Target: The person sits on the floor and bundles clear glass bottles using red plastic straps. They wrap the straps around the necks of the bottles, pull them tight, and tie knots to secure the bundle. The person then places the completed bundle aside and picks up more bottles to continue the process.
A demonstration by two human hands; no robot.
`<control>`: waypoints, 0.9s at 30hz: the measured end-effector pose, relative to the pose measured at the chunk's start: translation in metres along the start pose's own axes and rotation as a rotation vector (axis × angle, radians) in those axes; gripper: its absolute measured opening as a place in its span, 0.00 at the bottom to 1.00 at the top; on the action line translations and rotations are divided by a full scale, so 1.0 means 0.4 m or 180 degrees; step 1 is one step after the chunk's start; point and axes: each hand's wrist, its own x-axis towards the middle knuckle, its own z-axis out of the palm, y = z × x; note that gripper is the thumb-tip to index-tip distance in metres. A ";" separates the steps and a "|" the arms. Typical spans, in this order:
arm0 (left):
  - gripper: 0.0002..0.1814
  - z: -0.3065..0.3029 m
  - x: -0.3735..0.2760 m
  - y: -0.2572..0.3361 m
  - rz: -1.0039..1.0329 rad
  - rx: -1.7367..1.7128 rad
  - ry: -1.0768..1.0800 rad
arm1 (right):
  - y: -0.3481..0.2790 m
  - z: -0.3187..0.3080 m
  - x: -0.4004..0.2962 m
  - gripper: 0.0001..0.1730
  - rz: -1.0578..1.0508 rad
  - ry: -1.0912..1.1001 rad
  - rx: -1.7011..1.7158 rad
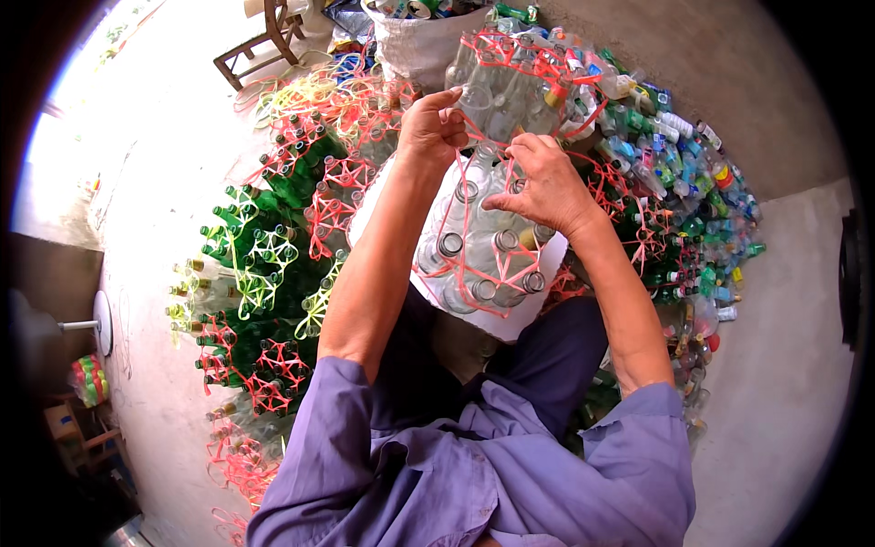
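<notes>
A bundle of clear glass bottles stands before me on a white board, with red plastic strapping looped around the necks. My left hand is at the far left side of the bundle, its curled fingers closed on a red strap. Over the bundle's right side is my right hand, thumb and forefinger apart above a bottle neck. Its fingertips meet the strapping, but whether they grip it is hidden. Just beyond, another bundle of clear glass bottles carries red strapping on top.
Strapped green glass bottles crowd my left. Loose yellow and red straps lie behind them. Plastic bottles are heaped along the right wall. A white woven sack holding cans and a wooden chair are at the far side.
</notes>
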 end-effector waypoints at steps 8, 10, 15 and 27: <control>0.10 -0.030 0.040 -0.001 -0.0188 -0.0573 0.0134 | -0.007 -0.015 -0.008 0.38 -0.0107 -0.0059 0.0121; 0.10 -0.018 0.033 0.001 -0.0340 -0.0714 0.0257 | 0.002 -0.009 -0.015 0.38 -0.0058 -0.0106 0.0123; 0.10 -0.004 0.029 -0.002 -0.0270 -0.0639 0.0050 | 0.007 -0.002 -0.005 0.38 0.0066 -0.0260 0.0032; 0.07 0.028 0.012 -0.001 0.0112 -0.0058 -0.0026 | 0.003 -0.001 -0.011 0.41 0.0204 -0.0202 0.0331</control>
